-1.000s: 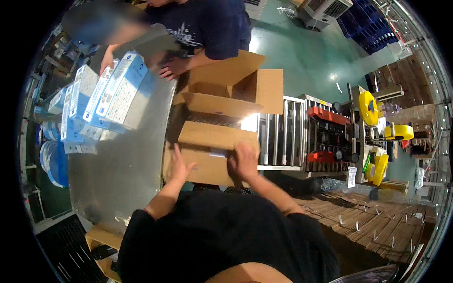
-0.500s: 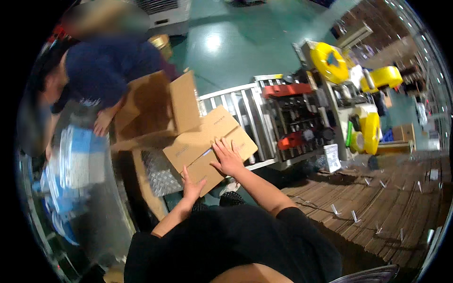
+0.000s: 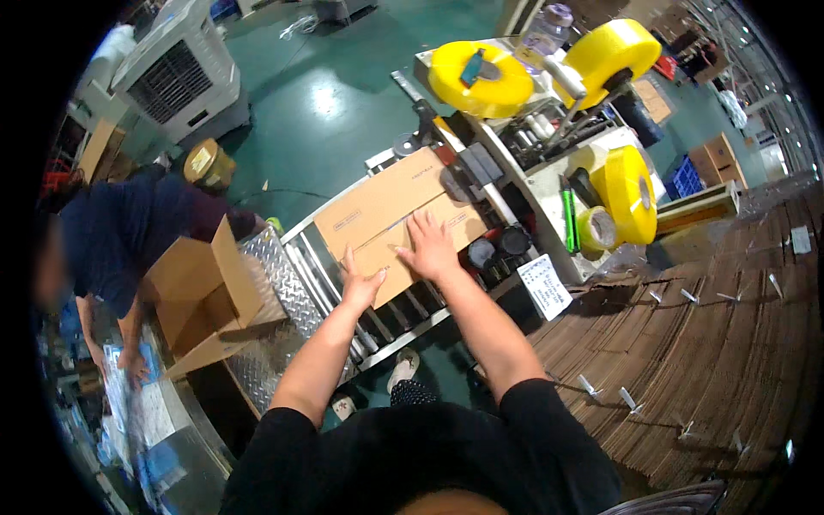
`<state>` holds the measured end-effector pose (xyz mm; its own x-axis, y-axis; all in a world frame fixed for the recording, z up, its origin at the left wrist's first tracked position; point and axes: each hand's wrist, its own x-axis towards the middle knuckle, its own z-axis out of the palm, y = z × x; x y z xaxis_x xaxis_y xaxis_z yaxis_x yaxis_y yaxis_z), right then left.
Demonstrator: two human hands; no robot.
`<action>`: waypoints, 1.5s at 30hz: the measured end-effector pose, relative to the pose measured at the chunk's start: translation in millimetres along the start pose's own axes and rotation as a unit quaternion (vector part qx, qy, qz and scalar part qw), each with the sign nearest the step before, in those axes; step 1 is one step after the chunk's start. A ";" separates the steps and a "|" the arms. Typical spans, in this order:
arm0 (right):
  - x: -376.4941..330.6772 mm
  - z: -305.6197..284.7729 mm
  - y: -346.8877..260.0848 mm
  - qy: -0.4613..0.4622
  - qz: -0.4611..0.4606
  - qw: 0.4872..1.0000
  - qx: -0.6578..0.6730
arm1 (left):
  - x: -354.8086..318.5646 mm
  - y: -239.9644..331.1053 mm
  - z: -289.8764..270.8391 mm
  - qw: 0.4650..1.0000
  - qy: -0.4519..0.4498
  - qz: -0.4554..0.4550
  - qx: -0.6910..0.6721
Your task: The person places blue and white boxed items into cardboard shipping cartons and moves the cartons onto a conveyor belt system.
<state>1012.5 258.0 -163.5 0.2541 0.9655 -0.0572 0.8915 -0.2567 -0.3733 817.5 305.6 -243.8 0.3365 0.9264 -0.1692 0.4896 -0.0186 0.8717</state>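
A closed brown cardboard box [image 3: 373, 199] rests on the roller conveyor [image 3: 311, 273], its top flaps folded down to meet at a seam. Its far right end is in at the taping machine [image 3: 475, 163]. My left hand [image 3: 361, 283] lies at the box's near left corner, thumb and fingers apart. Flat across the top flap by the seam is my right hand [image 3: 429, 246], fingers spread. Neither hand grips anything; both press or rest on the cardboard.
An open empty carton [image 3: 202, 296] stands left by a diamond-plate surface [image 3: 287, 283]. A co-worker [image 3: 142, 232] bends over blue-and-white packs there. Yellow tape rolls [image 3: 631, 193] and a green cutter [image 3: 569, 215] sit right. Stacked flat cardboard [image 3: 687, 369] fills the near right.
The box and both my hands have moved along the conveyor to the right, into the taping machine. The open carton is farther from me on the left, and the co-worker's hands have shifted to the packs.
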 end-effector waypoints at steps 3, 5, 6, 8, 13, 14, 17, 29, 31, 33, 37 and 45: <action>-40.3 14.2 -9.8 0.113 0.015 0.985 0.132 | 13.3 31.7 24.0 0.999 -0.022 -0.032 0.013; -73.3 16.5 -33.3 0.148 0.032 0.967 0.205 | 22.6 34.5 38.9 0.999 -0.021 -0.007 0.030; -88.7 15.9 -43.1 0.168 0.041 0.957 0.233 | 26.5 36.2 40.2 0.999 -0.042 0.003 0.020; -119.1 -5.1 -61.6 0.208 0.050 0.942 0.258 | 40.1 44.1 36.4 0.996 -0.084 0.030 -0.005; -249.2 -148.6 -51.6 0.476 -0.019 0.874 0.094 | -28.8 71.7 0.5 0.952 -0.178 0.249 0.027; -287.6 -192.3 -50.6 0.522 -0.013 0.852 -0.031 | -62.2 68.1 -21.3 0.937 -0.229 0.261 0.034; -388.3 -338.0 -81.2 0.655 -0.068 0.630 -0.411 | -129.2 -56.2 -88.8 0.921 -0.319 0.114 0.193; -568.5 -510.7 -120.1 0.514 0.257 0.652 -0.495 | -253.0 -182.3 -268.5 0.964 -0.172 0.108 0.172; -549.1 -471.7 -184.9 0.556 0.091 0.622 -0.544 | -260.1 -177.1 -283.5 0.984 -0.161 0.074 0.019; -541.0 -429.9 -261.1 0.575 -0.021 0.554 -0.602 | -261.4 -176.7 -284.3 0.980 -0.158 0.124 0.005; -565.6 -334.4 -374.7 0.562 -0.144 0.589 -0.563 | -288.9 -76.6 -315.3 0.964 -0.160 0.205 0.061; -502.8 -323.9 -395.6 0.619 -0.453 0.628 -0.131 | -337.8 37.8 -363.7 0.849 0.135 0.505 0.076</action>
<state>653.5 -140.0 312.9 -0.4492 -0.0108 0.8934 0.8708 0.2181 0.4405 429.8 128.8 13.6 0.4597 0.4618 0.7586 0.1656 -0.8838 0.4376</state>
